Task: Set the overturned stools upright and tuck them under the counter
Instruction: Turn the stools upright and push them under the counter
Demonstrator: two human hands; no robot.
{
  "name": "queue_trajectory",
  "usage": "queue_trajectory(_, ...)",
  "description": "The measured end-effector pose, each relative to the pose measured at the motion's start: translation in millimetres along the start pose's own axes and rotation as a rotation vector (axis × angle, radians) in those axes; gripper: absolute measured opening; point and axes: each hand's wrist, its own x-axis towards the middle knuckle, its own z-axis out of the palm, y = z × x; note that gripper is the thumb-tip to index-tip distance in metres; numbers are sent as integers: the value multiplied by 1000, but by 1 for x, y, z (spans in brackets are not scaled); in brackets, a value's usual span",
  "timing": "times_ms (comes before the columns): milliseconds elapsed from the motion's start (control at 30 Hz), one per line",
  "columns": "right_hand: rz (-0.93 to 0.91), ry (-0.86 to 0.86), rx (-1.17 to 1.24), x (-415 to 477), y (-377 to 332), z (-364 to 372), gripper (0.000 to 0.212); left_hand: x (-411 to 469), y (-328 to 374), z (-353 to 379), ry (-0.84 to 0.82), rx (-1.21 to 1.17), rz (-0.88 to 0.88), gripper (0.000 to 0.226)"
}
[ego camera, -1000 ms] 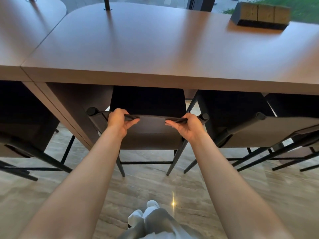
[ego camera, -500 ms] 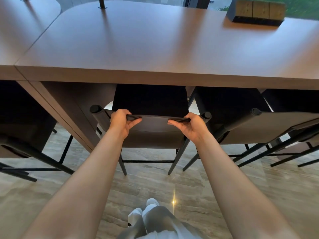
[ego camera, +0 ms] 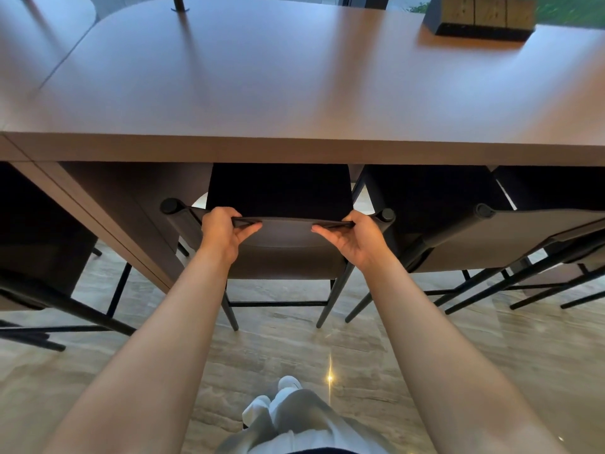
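A dark stool (ego camera: 284,257) with a brown backrest and thin black legs stands upright on the floor, its seat mostly under the brown counter (ego camera: 294,93). My left hand (ego camera: 222,232) grips the left part of the backrest's top edge, fingers curled over it and thumb underneath. My right hand (ego camera: 355,239) grips the right part of the same edge the same way. Both arms reach straight forward from the bottom of the view.
A second upright stool (ego camera: 510,237) stands tucked under the counter at the right, another stool (ego camera: 39,283) at the left beyond a counter support panel (ego camera: 124,217). A wooden block holder (ego camera: 481,14) sits on the counter's far right. My feet (ego camera: 278,401) stand on the stone floor.
The stool has slid a little further under the counter with both hands still gripping its backrest. The view has moved slightly closer to the counter.
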Motion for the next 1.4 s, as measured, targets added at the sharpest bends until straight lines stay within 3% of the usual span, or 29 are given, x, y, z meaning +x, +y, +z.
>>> queue_trajectory(200, -23, -21, -18, -2, 2, -2, 44, -3, -2, -4, -43, -32, 15, 30)
queue_trajectory(600, -67, -22, -25, -5, 7, -1, 40, -8, -3, -7, -78, -76, 6, 23)
queue_trajectory(767, -81, -2, -76, 2, 5, -3, 40, -2, -4, -8, -88, -28, 16, 36)
queue_trajectory(933, -86, 26, -51, 4, -1, -3, 26, -6, -5, -1, -100, -34, 11, 27)
queue_trajectory(1400, -69, 9, -19, -1, 7, -1, 31, -1, 3, -11, -105, 11, -7, 22)
